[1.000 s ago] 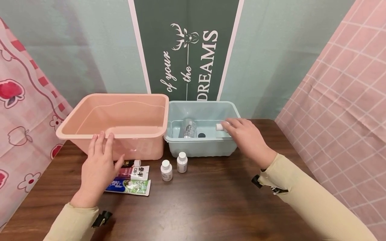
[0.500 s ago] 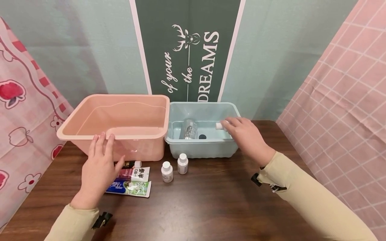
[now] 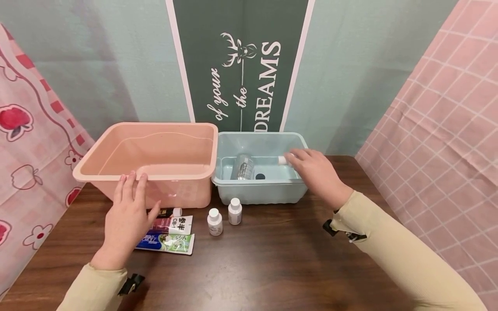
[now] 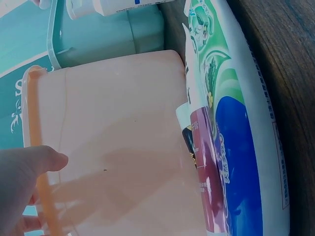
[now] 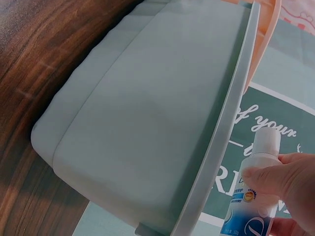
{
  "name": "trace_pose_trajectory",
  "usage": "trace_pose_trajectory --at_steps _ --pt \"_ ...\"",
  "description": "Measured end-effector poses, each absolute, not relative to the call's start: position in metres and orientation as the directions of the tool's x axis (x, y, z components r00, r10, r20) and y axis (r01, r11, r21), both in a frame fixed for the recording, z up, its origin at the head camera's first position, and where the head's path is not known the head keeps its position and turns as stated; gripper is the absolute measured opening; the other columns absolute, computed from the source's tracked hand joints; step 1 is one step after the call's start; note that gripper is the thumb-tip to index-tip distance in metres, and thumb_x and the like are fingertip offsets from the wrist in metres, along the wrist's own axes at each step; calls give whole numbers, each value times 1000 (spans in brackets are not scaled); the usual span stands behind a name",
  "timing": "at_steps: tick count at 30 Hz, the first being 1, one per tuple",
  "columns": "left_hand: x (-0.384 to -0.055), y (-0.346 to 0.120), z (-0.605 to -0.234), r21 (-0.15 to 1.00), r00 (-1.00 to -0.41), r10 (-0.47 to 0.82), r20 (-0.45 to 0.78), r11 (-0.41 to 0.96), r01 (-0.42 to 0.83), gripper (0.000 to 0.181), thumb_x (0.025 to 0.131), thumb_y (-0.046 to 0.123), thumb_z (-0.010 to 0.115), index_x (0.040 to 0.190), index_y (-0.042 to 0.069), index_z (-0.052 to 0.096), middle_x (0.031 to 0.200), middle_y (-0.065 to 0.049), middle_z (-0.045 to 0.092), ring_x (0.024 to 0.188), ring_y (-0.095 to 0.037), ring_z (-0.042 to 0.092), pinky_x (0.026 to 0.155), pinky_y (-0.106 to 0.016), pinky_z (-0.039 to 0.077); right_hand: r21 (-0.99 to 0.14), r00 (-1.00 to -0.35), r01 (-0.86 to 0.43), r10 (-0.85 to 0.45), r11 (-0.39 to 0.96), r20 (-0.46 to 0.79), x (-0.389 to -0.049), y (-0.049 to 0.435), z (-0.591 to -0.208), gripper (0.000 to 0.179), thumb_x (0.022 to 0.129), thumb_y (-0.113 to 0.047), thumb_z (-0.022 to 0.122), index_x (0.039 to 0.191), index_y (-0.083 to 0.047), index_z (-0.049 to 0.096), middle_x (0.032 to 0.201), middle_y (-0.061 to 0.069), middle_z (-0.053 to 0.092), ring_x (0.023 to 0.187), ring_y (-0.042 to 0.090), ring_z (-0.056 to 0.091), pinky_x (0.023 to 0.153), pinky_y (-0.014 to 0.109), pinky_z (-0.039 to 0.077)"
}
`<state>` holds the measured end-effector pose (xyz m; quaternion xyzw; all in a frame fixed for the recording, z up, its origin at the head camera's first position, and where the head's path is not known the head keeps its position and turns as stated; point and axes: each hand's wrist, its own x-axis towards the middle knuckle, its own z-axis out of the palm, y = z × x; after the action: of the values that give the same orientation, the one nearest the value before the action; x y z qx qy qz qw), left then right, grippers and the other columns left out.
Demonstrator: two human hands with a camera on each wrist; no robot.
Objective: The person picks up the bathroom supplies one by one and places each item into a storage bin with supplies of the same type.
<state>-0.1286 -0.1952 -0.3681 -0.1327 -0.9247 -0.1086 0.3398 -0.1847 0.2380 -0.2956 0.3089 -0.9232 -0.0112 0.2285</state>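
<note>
My right hand (image 3: 320, 177) holds a small bottle over the light blue bin (image 3: 264, 193). The right wrist view shows this white-capped bottle (image 5: 252, 209) with its blue and white label, thumb across its shoulder. My left hand (image 3: 126, 224) rests with straight fingers at the front rim of the pink bin (image 3: 184, 194); the left wrist view shows its thumb (image 4: 54, 160) by the outer wall. Inside the blue bin lies a clear bottle (image 3: 244, 167) with dark print. Beneath the left hand are a green and blue toothpaste tube (image 3: 175, 244) and a red and white tube (image 3: 177, 224).
Two white pill bottles (image 3: 215, 224) stand on the dark wooden table (image 3: 272, 268) before the bins. A black tube with a white cap (image 3: 165, 212) lies against the pink bin. Printed curtains (image 3: 330, 65) hang behind and at both sides.
My right hand, with the small bottle, has shifted slightly toward the back of the blue bin. The left hand has stayed at the pink rim.
</note>
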Motion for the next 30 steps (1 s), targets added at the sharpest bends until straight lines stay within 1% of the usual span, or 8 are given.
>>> trace_pose_trajectory --at_steps 7,13,19,27,30 --pt "-129 -200 -367 117 -731 156 664 945 307 79 67 20 76 133 -5 41 134 -33 38 129 -47 30 78 -67 41 148 -709 -579 -584 802 395 -195 234 -296 41 83 8 60 122 -5 59 114 14 60 99 34 57 85 47 45" --pt "-131 -197 -368 119 -736 162 657 942 314 79 68 19 76 134 -4 40 135 -33 37 129 -47 28 78 -66 42 136 -722 -571 -574 810 386 -200 237 -296 42 81 4 65 121 -6 60 112 14 61 95 34 59 82 47 46" --pt "-131 -195 -368 121 -728 157 667 942 314 79 68 19 77 134 -4 40 135 -32 37 129 -47 29 79 -66 42 109 -731 -572 -565 813 381 -202 239 -297 40 80 1 67 120 -6 61 111 14 61 92 34 59 79 46 48" --pt "-130 -194 -370 124 -736 157 659 942 312 79 68 19 77 134 -4 40 135 -32 37 128 -48 30 77 -66 43 94 -747 -569 -561 817 356 -205 240 -298 39 81 0 66 120 -7 61 112 13 61 92 34 60 80 46 48" --pt "-130 -194 -370 124 -738 159 655 942 313 79 68 19 77 134 -4 40 135 -32 37 129 -47 30 76 -66 43 85 -755 -573 -565 815 333 -206 239 -298 38 83 0 64 121 -7 61 114 13 61 94 33 59 82 45 48"
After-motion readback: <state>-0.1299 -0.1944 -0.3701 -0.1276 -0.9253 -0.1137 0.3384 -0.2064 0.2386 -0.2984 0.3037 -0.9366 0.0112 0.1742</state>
